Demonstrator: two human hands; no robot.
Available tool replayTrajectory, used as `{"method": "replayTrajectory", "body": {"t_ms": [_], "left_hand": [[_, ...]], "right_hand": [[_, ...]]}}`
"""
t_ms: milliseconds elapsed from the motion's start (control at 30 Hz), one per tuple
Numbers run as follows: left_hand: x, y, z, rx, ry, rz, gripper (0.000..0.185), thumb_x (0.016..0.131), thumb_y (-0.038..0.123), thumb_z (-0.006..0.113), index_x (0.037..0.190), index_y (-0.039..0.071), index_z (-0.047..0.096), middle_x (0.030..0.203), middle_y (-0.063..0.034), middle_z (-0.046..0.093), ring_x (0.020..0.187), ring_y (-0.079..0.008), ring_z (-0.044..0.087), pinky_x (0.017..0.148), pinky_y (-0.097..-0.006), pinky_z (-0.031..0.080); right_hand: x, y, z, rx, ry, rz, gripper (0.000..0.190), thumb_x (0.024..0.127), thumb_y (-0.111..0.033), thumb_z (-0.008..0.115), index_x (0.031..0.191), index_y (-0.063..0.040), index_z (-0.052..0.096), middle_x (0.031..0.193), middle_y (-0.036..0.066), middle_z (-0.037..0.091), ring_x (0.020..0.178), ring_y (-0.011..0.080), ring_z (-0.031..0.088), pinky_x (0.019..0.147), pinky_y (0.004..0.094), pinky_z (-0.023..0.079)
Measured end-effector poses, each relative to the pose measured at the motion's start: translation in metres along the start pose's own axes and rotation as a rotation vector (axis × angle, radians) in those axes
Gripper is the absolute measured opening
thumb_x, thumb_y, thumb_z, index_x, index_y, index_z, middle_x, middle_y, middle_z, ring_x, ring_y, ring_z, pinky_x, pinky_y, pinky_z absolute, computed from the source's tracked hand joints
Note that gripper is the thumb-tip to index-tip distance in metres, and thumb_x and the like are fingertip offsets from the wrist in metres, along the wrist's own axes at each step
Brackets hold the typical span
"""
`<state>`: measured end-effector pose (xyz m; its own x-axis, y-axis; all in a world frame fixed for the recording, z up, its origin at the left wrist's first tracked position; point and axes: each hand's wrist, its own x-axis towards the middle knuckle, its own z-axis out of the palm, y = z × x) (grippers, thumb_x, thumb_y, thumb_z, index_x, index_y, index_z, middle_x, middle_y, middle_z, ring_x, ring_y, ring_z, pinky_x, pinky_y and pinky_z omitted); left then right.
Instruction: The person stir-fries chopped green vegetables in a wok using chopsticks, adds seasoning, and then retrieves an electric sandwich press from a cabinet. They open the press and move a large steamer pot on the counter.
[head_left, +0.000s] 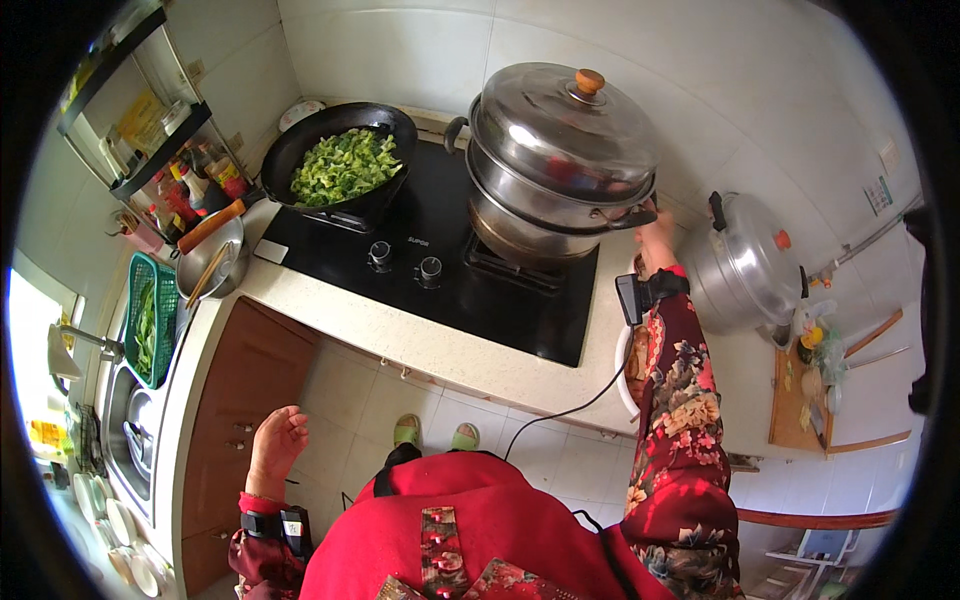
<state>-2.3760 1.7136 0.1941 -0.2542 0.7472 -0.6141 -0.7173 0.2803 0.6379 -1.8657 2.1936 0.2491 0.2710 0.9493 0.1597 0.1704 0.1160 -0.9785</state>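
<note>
My right hand (657, 234) is at the right side of a tiered steel steamer pot (536, 180), by its black side handle (632, 219); the fingers are partly hidden, so I cannot tell whether they grip it. The pot stands on the right burner of a black gas hob (352, 274), its domed lid (555, 127) on. On the left burner sits a black wok (285, 161) holding chopped green vegetables (346, 166). My left hand (279, 442) hangs over the floor in front of the cupboard, fingers loosely curled, holding nothing.
Left are a steel bowl (234, 262) with chopsticks and a cleaver-like wooden handle (211, 226), a green basket (135, 322) of leaves, a sink (120, 435) and a bottle rack (161, 161). Right are a second steamer (739, 262), a white dish of food (624, 367) and a cutting board (784, 420).
</note>
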Motion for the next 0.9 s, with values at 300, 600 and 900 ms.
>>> {"method": "replayTrajectory", "body": {"t_ms": [300, 600, 900], "left_hand": [[0.004, 0.003, -0.015, -0.041, -0.023, 0.012, 0.02, 0.093, 0.022, 0.047, 0.098, 0.006, 0.057, 0.082, -0.0055, 0.064, 0.068, -0.0157, 0.06, 0.06, -0.0276, 0.05], [0.013, 0.012, -0.003, 0.004, -0.041, 0.037, 0.018, 0.092, 0.021, 0.047, 0.097, 0.006, 0.056, 0.082, -0.0054, 0.063, 0.067, -0.0151, 0.059, 0.058, -0.0261, 0.049], [0.075, 0.024, 0.092, 0.535, -0.238, -0.031, 0.018, 0.092, 0.02, 0.048, 0.096, 0.005, 0.055, 0.078, -0.0076, 0.06, 0.063, -0.0161, 0.057, 0.054, -0.0281, 0.047]], "right_hand": [[-0.026, -0.007, -0.006, 0.116, 0.045, 0.095, 0.034, 0.09, -0.032, 0.055, 0.067, -0.007, 0.049, 0.048, -0.001, 0.04, 0.037, 0.0099, 0.036, 0.034, 0.0263, 0.025], [-0.015, -0.001, -0.009, 0.101, 0.064, 0.025, 0.034, 0.084, -0.034, 0.062, 0.073, -0.003, 0.057, 0.054, 0.002, 0.049, 0.039, 0.0102, 0.042, 0.034, 0.0255, 0.027], [-0.061, -0.04, 0.012, 0.044, 0.031, 0.317, 0.016, 0.088, -0.017, 0.052, 0.098, -0.005, 0.054, 0.078, 0.007, 0.063, 0.054, 0.0109, 0.056, 0.042, 0.0223, 0.043]]}}
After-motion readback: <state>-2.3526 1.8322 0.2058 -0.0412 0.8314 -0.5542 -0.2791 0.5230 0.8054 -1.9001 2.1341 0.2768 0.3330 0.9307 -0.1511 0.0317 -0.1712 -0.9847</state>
